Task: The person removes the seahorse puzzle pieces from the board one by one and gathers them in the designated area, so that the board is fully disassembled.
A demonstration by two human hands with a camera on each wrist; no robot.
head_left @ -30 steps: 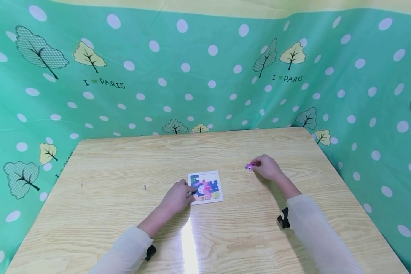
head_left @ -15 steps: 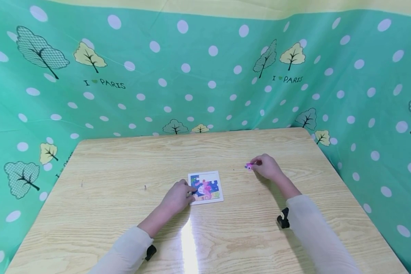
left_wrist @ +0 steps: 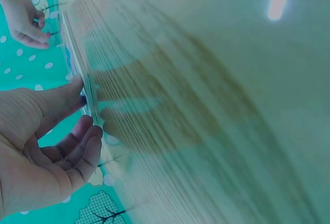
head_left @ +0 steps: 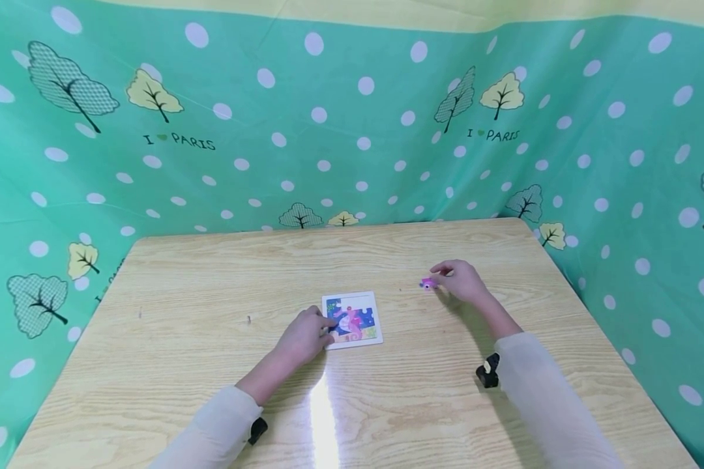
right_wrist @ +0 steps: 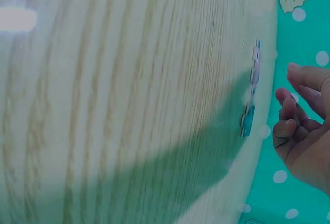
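A white-framed jigsaw puzzle (head_left: 352, 319) with a pink seahorse picture lies flat on the table in the head view, with a white gap along its upper right. At its left edge my left hand (head_left: 306, 335) holds it, a finger over the picture; in the left wrist view the thumb and curled fingers meet the frame's edge. Loose puzzle pieces (head_left: 427, 284), pink and blue with an eye, lie to the right. Just above them my right hand (head_left: 460, 283) has loosely bent fingers; in the right wrist view these fingers (right_wrist: 304, 74) stand apart from the pieces (right_wrist: 250, 121).
The wooden table (head_left: 223, 273) carries a small dark mark (head_left: 249, 320) left of the puzzle and a bright light reflection in front. A green dotted curtain (head_left: 340, 143) hangs behind the table and along both sides. Black straps (head_left: 488, 371) show at the wrists.
My right hand has lifted slightly from the pink pieces and let go of them. The left hand and the framed puzzle stay where they were.
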